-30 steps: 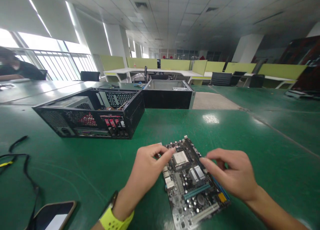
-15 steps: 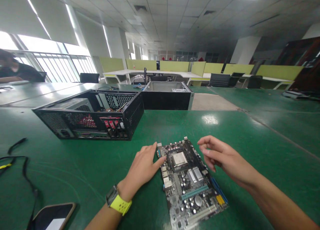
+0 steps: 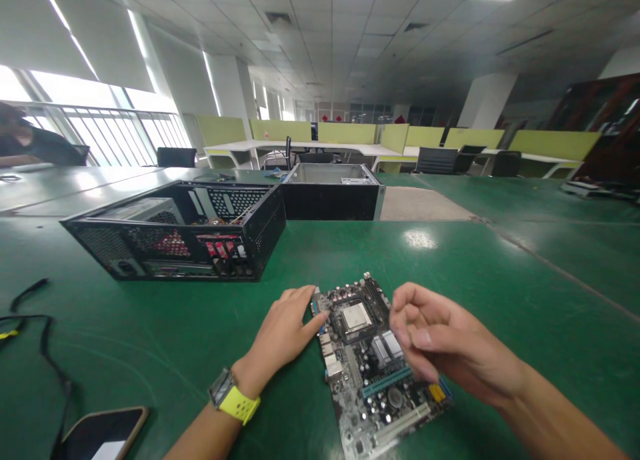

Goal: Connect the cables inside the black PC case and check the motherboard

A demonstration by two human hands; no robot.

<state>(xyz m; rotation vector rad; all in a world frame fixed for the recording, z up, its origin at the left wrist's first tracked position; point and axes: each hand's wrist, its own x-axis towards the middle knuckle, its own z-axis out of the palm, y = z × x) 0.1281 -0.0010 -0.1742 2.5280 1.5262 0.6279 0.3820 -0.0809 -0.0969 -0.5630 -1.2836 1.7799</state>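
Observation:
A motherboard lies flat on the green table in front of me, with a square silver processor in its socket. My left hand, with a yellow-strapped watch at the wrist, rests along the board's upper left edge. Its thumb touches the row of ports and the fingertips reach the corner; thumb and fingers are spread. Over the board's right side hovers my right hand, fingers loosely bent and thumb apart from them. Nothing shows in it, and it hides part of the memory slots and the right edge.
A black computer case lies open behind the board to the left, and another case stands farther back. At the lower left are a phone and a black cable. A person sits at the far left.
My right hand has moved down and left from beside the board to above its right part, with fingers more bent. My left hand stays at the left edge.

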